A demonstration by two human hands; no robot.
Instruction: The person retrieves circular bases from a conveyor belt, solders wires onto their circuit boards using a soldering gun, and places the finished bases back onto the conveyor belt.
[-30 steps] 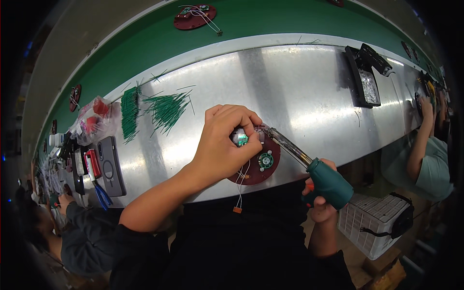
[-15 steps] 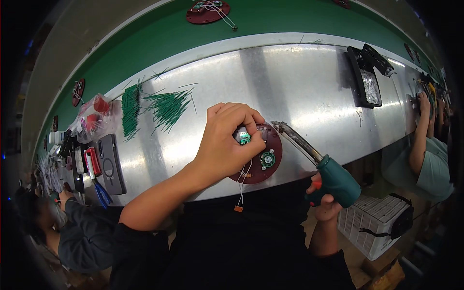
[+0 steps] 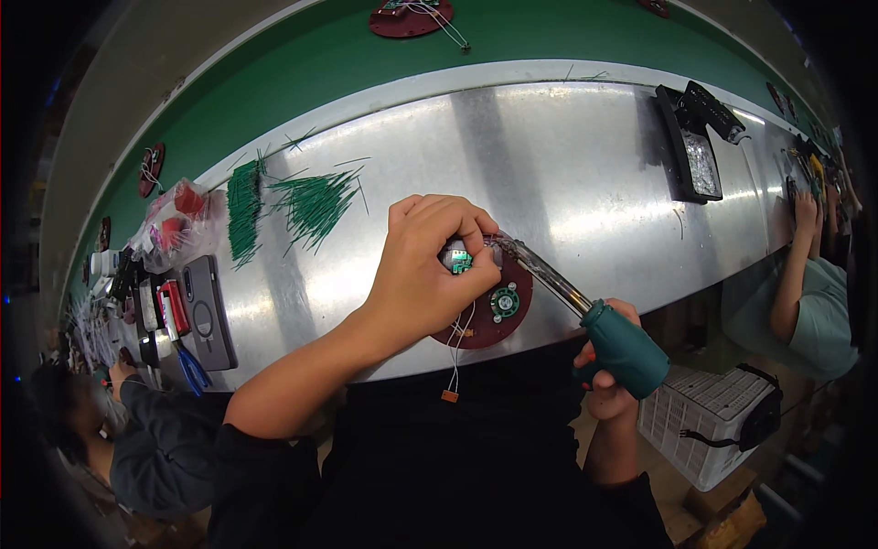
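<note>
Red disc [image 3: 485, 317] under curled L fingers [image 3: 464, 224] (grip unclear); R fingers [image 3: 603, 379] clamp soldering gun [image 3: 628, 350].

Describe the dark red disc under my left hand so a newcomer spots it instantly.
On the long metal table, look midway along the near edge. There, partly under the left hand, is the dark red disc, an orange connector trailing from its white wires. Unlike similar discs on the green strip beyond, it has the soldering tool reaching over it.

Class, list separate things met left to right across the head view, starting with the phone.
Grey phone, loose green wires, left hand, round green part, green tool handle, black tray, co-worker's light-green sleeve.
</note>
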